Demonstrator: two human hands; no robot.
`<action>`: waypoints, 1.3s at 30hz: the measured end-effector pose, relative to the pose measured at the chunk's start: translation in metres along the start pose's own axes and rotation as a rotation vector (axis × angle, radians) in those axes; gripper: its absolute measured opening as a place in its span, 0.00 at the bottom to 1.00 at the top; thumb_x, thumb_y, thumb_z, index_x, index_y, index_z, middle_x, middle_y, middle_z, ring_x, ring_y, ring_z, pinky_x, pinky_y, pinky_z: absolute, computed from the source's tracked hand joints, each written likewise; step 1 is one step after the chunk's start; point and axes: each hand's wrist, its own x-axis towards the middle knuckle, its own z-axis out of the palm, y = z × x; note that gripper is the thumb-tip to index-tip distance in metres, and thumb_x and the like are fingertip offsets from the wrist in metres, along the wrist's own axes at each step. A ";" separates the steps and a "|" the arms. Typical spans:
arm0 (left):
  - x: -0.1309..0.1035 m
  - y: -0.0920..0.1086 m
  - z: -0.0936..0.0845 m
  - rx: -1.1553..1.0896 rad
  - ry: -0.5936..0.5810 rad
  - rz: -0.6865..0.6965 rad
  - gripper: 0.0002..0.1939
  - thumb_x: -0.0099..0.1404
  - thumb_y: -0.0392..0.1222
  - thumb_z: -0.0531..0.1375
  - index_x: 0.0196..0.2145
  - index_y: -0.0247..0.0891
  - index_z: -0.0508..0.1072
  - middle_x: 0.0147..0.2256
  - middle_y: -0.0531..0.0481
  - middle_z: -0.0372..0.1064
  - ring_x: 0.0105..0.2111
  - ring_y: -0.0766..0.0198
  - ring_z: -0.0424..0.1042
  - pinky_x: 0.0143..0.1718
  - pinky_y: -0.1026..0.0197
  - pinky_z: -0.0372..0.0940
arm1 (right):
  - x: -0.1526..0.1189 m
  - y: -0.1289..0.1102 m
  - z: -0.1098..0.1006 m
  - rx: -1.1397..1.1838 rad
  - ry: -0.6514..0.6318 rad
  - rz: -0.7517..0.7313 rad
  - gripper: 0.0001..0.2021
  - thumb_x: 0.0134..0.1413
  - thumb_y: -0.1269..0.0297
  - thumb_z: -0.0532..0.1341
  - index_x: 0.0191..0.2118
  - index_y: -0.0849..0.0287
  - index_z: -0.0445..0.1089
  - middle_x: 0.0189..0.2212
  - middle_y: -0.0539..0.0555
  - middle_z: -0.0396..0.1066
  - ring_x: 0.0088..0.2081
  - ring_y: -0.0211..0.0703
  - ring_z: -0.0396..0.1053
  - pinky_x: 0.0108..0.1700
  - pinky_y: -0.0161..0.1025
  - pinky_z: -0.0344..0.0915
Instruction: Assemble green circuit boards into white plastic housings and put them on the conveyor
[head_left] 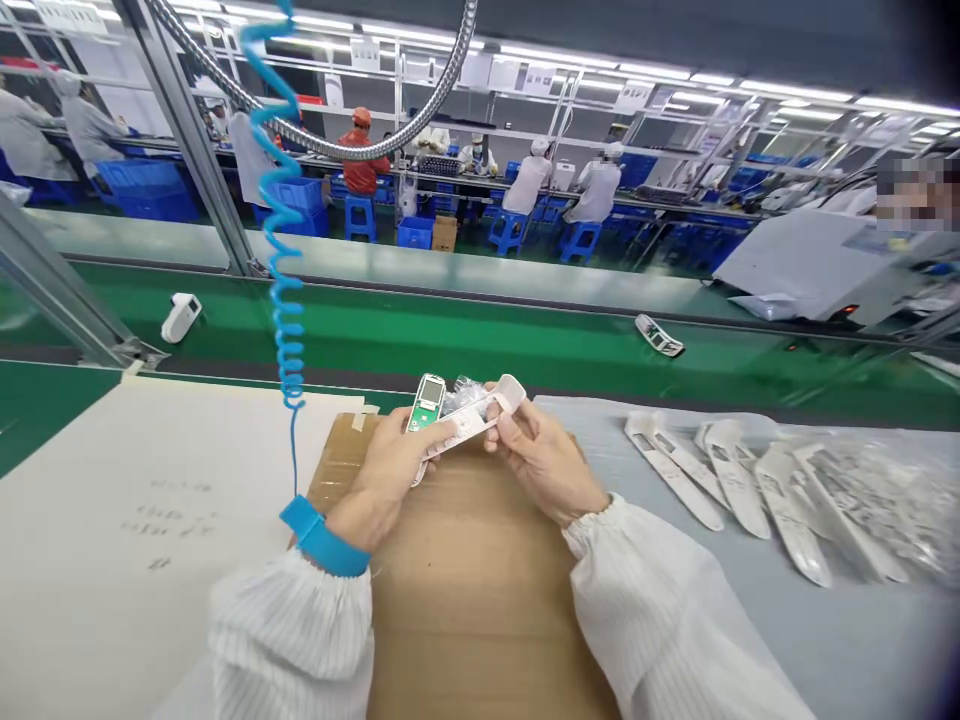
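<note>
My left hand (394, 452) is closed around a white handheld device half (426, 410) with a green circuit board and a small grey screen. Its thumb also presses on the near end of a white plastic housing shell (463, 428), which lies slantwise across to the right. At the shell's wider, curved end, my right hand (541, 452) pinches it between thumb and fingers. Behind the shell shows a crumpled clear plastic bag (466, 392). A blue wrist strap (326, 538) with a coiled cord circles my left wrist.
Brown cardboard (480, 600) lies under my hands. Several white shells (739, 480) and a clear bag of small parts (885, 500) rest at right. Beyond runs a green conveyor belt (465, 345) carrying white devices (181, 318). The coiled blue cord (285, 260) hangs at left.
</note>
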 end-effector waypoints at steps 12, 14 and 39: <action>-0.008 -0.004 0.004 0.436 0.032 0.551 0.17 0.70 0.48 0.56 0.54 0.45 0.70 0.53 0.50 0.70 0.52 0.57 0.69 0.54 0.57 0.61 | -0.002 0.013 -0.016 0.040 0.046 -0.027 0.24 0.49 0.50 0.71 0.49 0.56 0.73 0.50 0.57 0.75 0.53 0.51 0.71 0.60 0.48 0.63; -0.009 -0.006 0.005 0.419 -0.048 0.550 0.16 0.68 0.46 0.59 0.53 0.45 0.71 0.54 0.49 0.70 0.53 0.57 0.69 0.55 0.56 0.62 | -0.001 0.017 -0.017 0.028 0.060 -0.045 0.26 0.47 0.51 0.72 0.51 0.55 0.73 0.52 0.57 0.74 0.56 0.51 0.69 0.61 0.48 0.63; -0.028 -0.005 0.024 0.915 -0.295 0.575 0.20 0.73 0.53 0.50 0.58 0.47 0.65 0.50 0.49 0.74 0.46 0.52 0.75 0.44 0.53 0.68 | -0.006 0.001 0.004 0.736 0.250 0.272 0.26 0.65 0.42 0.52 0.28 0.59 0.69 0.17 0.48 0.65 0.26 0.40 0.68 0.37 0.40 0.69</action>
